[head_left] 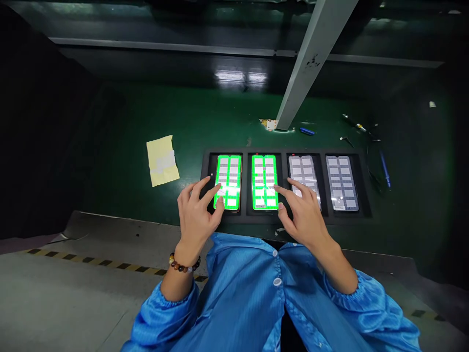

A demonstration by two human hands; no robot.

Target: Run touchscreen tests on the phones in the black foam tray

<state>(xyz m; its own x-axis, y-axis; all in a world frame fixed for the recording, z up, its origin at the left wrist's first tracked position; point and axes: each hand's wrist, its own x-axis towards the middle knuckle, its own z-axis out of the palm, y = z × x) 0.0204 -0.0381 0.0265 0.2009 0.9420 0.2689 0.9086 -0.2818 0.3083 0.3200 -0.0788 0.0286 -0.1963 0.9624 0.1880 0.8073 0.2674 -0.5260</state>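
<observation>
A black tray (284,218) on a green belt holds several phones side by side. My left hand (198,212) rests with spread fingers on the leftmost phone (229,181), whose screen glows green with a grey grid. My right hand (304,212) has its index finger on the second phone (264,181), also lit green, while its other fingers lie over the third phone (302,172), which shows a pale grey grid. The fourth phone (342,182) lies untouched at the right. A bead bracelet (183,265) sits on my left wrist, and I wear blue sleeves.
A yellow sheet of paper (162,160) lies on the belt left of the tray. A slanted grey metal post (311,58) rises behind the tray. Blue pens (384,168) and small tools lie at the right. A metal edge with hazard stripes (91,262) runs in front.
</observation>
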